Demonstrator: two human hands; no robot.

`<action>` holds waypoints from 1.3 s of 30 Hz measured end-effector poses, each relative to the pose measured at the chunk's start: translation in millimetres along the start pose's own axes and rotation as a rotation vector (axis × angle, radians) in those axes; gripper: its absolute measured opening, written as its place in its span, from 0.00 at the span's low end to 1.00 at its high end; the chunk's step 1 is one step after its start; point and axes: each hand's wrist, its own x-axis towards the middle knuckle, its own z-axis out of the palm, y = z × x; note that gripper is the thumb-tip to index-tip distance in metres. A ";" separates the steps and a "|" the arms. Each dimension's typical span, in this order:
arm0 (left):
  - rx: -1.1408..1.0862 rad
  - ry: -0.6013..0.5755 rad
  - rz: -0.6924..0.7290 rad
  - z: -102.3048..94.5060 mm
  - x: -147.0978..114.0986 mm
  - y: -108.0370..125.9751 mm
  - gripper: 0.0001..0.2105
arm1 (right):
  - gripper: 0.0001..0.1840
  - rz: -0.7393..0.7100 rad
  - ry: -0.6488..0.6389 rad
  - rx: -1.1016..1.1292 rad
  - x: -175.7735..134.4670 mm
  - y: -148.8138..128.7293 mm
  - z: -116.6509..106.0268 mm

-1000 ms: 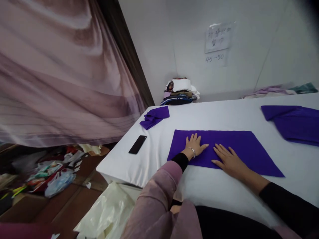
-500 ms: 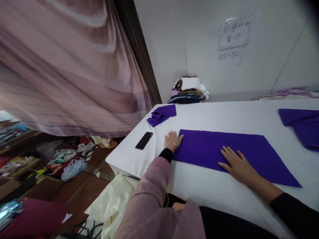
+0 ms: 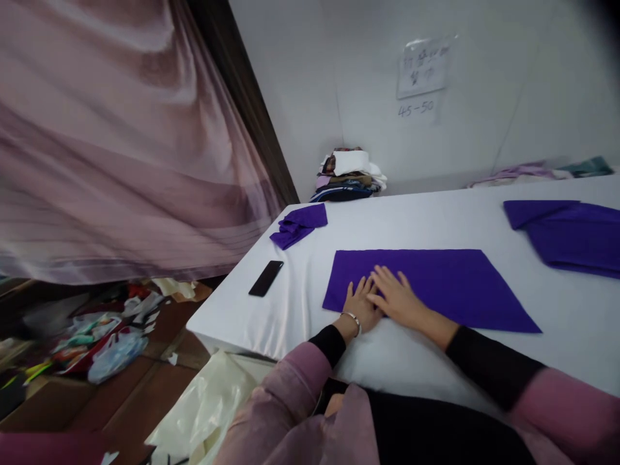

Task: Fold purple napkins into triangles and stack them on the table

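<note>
A purple cloth (image 3: 440,278), folded into a long flat piece with a slanted right end, lies on the white-covered table (image 3: 397,223). My left hand (image 3: 363,305) rests flat on its near edge, left of the middle, with a bracelet at the wrist. Beside it, my right hand (image 3: 398,298) lies flat on the cloth too, fingers stretched out. The two hands touch or overlap slightly at the fingers. Neither one grips the fabric.
At the back left of the table lies a crumpled purple cloth (image 3: 299,226), with a black phone (image 3: 266,278) in front of it. Another folded purple cloth (image 3: 576,236) lies at the right. Folded clothes (image 3: 346,175) are stacked behind the table. Plastic bags (image 3: 117,354) clutter the floor.
My left hand has moved right from the cloth's left edge onto its near edge. My right hand has slid left to meet it. The camera view has shifted slightly right.
</note>
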 end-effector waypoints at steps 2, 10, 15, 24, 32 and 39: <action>0.026 -0.016 0.012 0.2 1.6 -1.2 0.30 | 0.36 -0.013 -0.029 0.039 7.4 -11.5 6.4; 0.009 0.058 -0.024 3.9 2.2 -2.7 0.35 | 0.39 0.246 -0.024 -0.198 -82.8 88.6 -11.1; 0.001 0.044 -0.025 2.8 3.6 -2.4 0.35 | 0.42 0.423 0.008 -0.342 -150.1 143.4 -31.3; -0.014 0.029 -0.213 -1.0 -7.6 -22.1 0.36 | 0.40 0.425 0.002 -0.354 -154.8 144.3 -35.3; 0.128 0.047 -0.616 -15.2 -66.1 -89.9 0.33 | 0.39 0.428 -0.016 -0.335 -160.4 155.9 -28.6; 0.118 0.178 -0.455 -33.5 -35.2 -51.9 0.30 | 0.43 0.373 -0.021 -0.272 -111.6 113.2 -41.8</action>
